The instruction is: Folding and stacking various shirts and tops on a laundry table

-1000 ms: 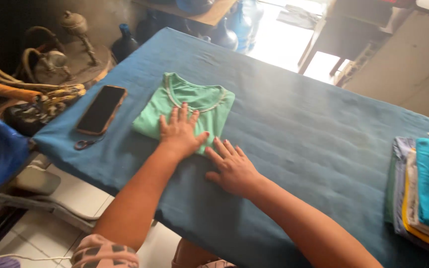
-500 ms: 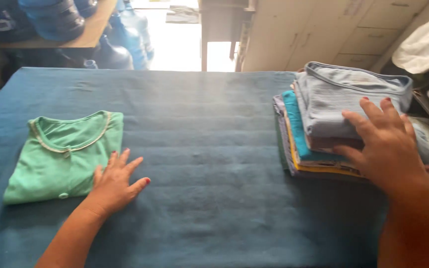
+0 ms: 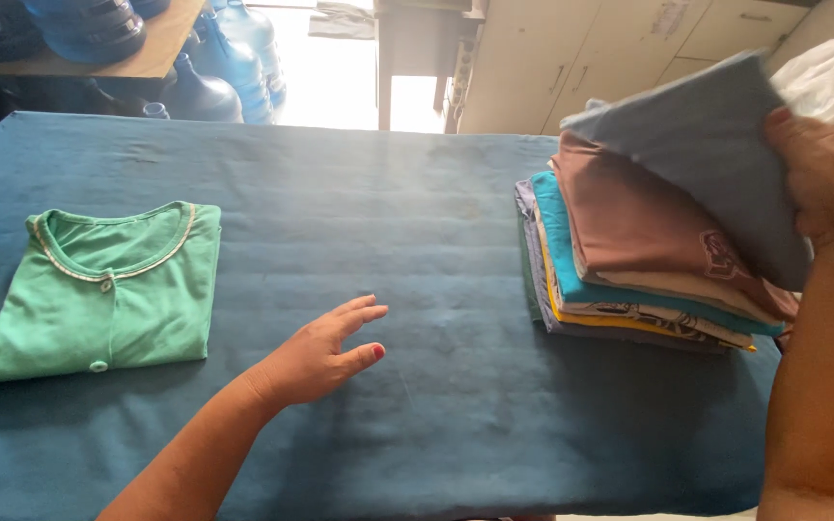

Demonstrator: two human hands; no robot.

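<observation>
Your right hand [image 3: 827, 174] grasps a grey-blue folded garment [image 3: 707, 154], tilted up just above the clothes stack [image 3: 629, 270]. Your left hand [image 3: 316, 357] lies open on the blue table cover [image 3: 436, 193], well left of that stack, grasping nothing.

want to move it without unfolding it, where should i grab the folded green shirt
Judging by its pose, take the green shirt by its two long side edges, one hand from the left and one from the right. It lies flat and squarely folded, collar away from you, so pinching one corner would likely let the layers fall open.
</observation>
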